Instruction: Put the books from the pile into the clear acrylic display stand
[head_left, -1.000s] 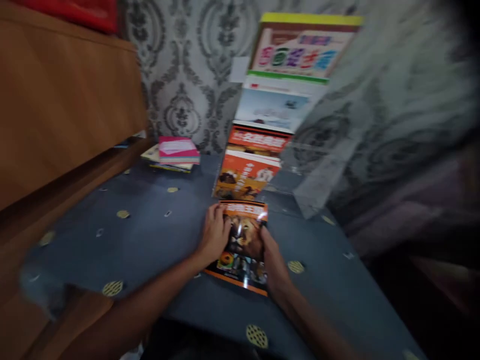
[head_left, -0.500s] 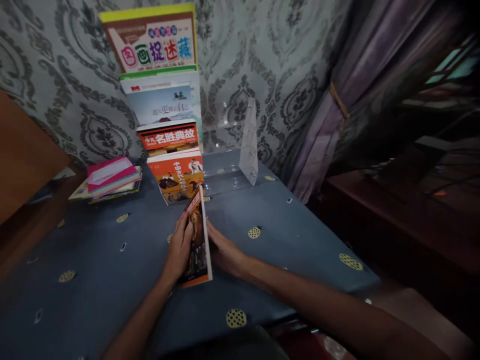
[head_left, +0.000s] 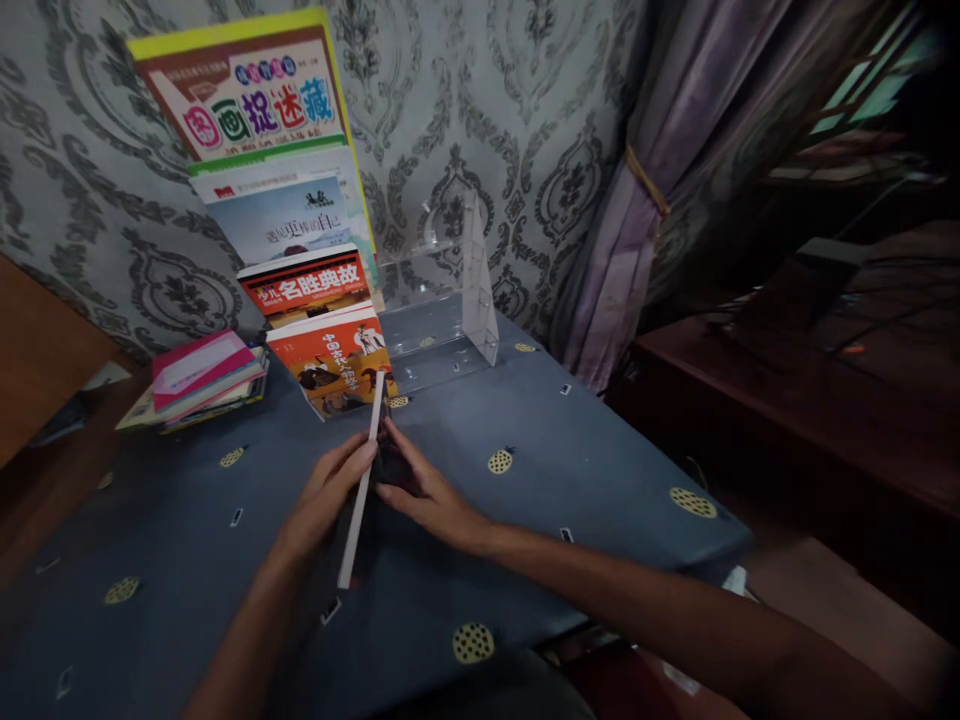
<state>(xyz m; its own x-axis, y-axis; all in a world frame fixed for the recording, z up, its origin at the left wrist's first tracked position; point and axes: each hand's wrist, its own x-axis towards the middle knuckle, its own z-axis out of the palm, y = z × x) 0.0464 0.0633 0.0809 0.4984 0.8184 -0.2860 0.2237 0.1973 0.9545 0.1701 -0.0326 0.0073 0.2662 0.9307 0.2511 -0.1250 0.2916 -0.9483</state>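
A thin book [head_left: 360, 517] stands edge-up above the blue cloth, its white page edge facing me. From the left side my left hand [head_left: 328, 490] presses against it, thumb by the top edge. My right hand [head_left: 431, 500] grips the other side, with fingers along the dark cover. Just beyond the book's far end is a clear tiered rack [head_left: 480, 290]. Its left half carries upright books, among them an orange-covered book [head_left: 334, 362] at the front, a red-titled book [head_left: 311, 285], a pale blue book [head_left: 285, 220] and a yellow-edged book [head_left: 247, 95] at the back.
A pile of books [head_left: 206, 375] with a pink one on top lies left of the rack. The blue tablecloth [head_left: 570, 460] has pineapple prints. Patterned wallpaper [head_left: 420, 100] rises behind, with a tied purple curtain [head_left: 630, 200] and dark red furniture [head_left: 765, 410] to the right.
The book between my hands has turned from showing its left-facing cover to showing mostly its page edge. Both hands have shifted with it. The whole view has swung slightly.
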